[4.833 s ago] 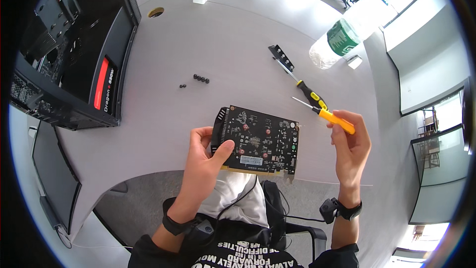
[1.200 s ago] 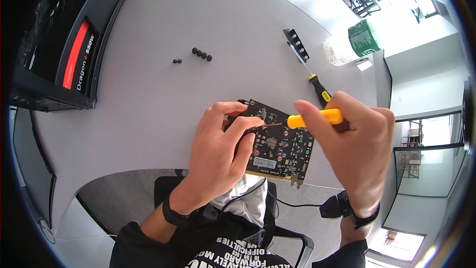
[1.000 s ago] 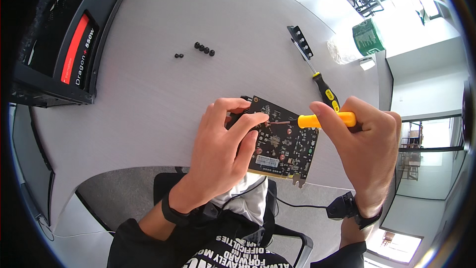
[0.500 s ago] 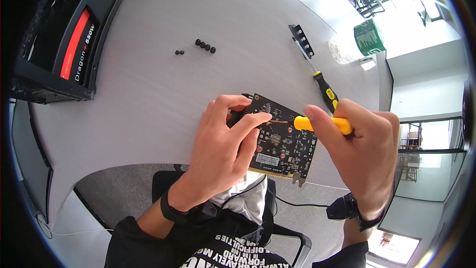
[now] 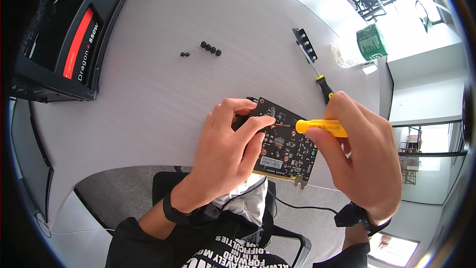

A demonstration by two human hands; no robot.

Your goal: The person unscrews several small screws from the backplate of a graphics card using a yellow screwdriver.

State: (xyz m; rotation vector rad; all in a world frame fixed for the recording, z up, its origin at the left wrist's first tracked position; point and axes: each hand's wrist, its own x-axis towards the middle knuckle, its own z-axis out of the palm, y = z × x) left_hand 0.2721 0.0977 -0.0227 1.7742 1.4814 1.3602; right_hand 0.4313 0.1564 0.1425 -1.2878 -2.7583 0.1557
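Observation:
A black graphics card [image 5: 278, 145] lies tilted near the table's front edge, its circuit-board back facing up. My left hand [image 5: 223, 151] grips the card's left side, with the index fingertip on the board beside a screw. A yellow-handled screwdriver [image 5: 325, 128] is held in my right hand [image 5: 364, 159], fingers wrapped round the handle. Its thin shaft slants low across the board, and the tip meets the spot by my left index fingertip. Whether the tip sits in the screw head is too small to tell.
Far left stands an open black computer case [image 5: 54, 82] with a red-and-black power supply label. Several black thumbscrews [image 5: 210, 49] and two smaller screws [image 5: 185, 54] lie mid-table. Beyond my right hand are a black-and-yellow screwdriver [image 5: 323, 85], a black slotted bracket [image 5: 305, 44] and a green-white package [image 5: 371, 41].
My right hand has rolled round the yellow handle, its knuckles higher and the wrist lower. The whole view has shifted slightly; my left hand keeps its grip on the card.

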